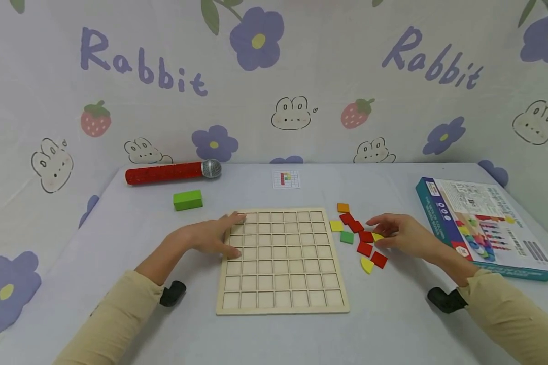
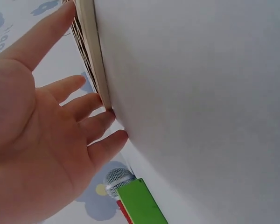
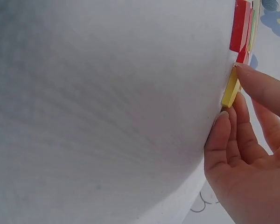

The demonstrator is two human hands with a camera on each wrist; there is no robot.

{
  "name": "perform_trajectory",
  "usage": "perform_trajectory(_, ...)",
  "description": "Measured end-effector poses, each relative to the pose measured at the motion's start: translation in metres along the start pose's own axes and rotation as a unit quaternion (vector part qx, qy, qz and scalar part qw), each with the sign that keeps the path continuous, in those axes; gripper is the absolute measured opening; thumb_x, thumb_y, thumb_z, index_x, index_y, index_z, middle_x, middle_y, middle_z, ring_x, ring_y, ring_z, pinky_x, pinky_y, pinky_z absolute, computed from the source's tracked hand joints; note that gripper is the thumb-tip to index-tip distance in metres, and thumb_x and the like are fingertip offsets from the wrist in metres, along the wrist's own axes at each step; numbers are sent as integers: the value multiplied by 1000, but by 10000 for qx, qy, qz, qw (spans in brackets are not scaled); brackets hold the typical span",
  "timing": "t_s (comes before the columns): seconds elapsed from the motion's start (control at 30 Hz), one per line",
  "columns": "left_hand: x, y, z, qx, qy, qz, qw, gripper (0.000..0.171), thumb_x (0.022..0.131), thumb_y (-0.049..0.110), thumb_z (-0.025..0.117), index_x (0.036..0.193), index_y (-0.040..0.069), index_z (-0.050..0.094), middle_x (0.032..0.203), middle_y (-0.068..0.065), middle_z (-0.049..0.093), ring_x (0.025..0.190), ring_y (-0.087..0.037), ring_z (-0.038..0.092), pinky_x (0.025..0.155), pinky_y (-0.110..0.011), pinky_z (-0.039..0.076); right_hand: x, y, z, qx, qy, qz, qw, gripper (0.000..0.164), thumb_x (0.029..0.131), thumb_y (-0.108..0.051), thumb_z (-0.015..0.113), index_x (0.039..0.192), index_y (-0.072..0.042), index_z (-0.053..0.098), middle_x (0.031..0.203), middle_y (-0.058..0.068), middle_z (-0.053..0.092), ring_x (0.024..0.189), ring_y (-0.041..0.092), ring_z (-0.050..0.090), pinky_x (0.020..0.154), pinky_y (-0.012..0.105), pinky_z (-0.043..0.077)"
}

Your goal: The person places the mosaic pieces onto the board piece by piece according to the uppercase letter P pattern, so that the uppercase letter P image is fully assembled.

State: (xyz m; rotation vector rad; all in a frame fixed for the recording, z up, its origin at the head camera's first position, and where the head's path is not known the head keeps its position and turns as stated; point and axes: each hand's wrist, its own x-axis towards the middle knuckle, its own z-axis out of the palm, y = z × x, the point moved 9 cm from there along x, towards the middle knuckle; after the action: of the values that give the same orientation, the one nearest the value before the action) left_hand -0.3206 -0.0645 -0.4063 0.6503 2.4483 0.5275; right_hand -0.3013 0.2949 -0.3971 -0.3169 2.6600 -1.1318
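Note:
A pale wooden grid board (image 1: pixel 283 311) lies flat on the table, its square compartments bare. My left hand (image 1: pixel 210 237) rests at the board's left edge, thumb and fingers spread and fairly straight. To the right of the board, my right hand (image 1: pixel 404 234) pinches a small yellow tile (image 3: pixel 231 88) between thumb and fingers, close over the white cloth. Around it lie several red tiles (image 1: pixel 364 249), a yellow quarter-round piece (image 1: pixel 367 265), a green tile (image 1: pixel 347 237), a yellow square tile (image 1: pixel 336 226) and an orange tile (image 1: pixel 343 208).
Behind the board lies a small card (image 1: pixel 286 179) with a coloured grid pattern. At the back left are a red microphone (image 1: pixel 164 174) and a green block (image 1: pixel 187 199). A flat toy box (image 1: pixel 498 223) lies on the right, beyond my right wrist. A printed cloth hangs behind the table.

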Motion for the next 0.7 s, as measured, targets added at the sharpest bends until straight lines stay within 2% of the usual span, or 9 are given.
perform_trajectory(0.17,1,5,3,94,-49,-50,9999,90,88,37,68,154,15,12,158,-13,7,143,-29,6,112,-49,14,0,2,-2,-83,39,99,9999,46,84,-5,71,128,-1,56,103,14,58,95,29,53,73,28,52)
perform_trajectory(0.3,2,11,5,118,-79,94,9999,88,89,34,68,154,12,14,158,-14,5,143,-31,4,112,-48,12,-1,6,-4,-108,65,272,9996,46,84,-9,72,126,-1,57,96,12,57,91,27,52,71,29,52)
perform_trajectory(0.5,0,16,7,227,-87,257,9994,82,90,33,67,152,8,20,157,-17,5,143,-36,4,111,-52,11,-2,12,-8,-85,140,449,9989,41,85,-17,73,121,-1,60,98,11,62,87,26,56,70,30,52)
perform_trajectory(0.7,-6,15,7,428,-140,162,9989,83,91,38,65,153,9,18,158,-14,5,143,-37,2,110,-55,11,2,13,-14,36,305,596,9978,36,88,-21,70,118,-2,63,97,12,61,76,24,60,64,28,52)
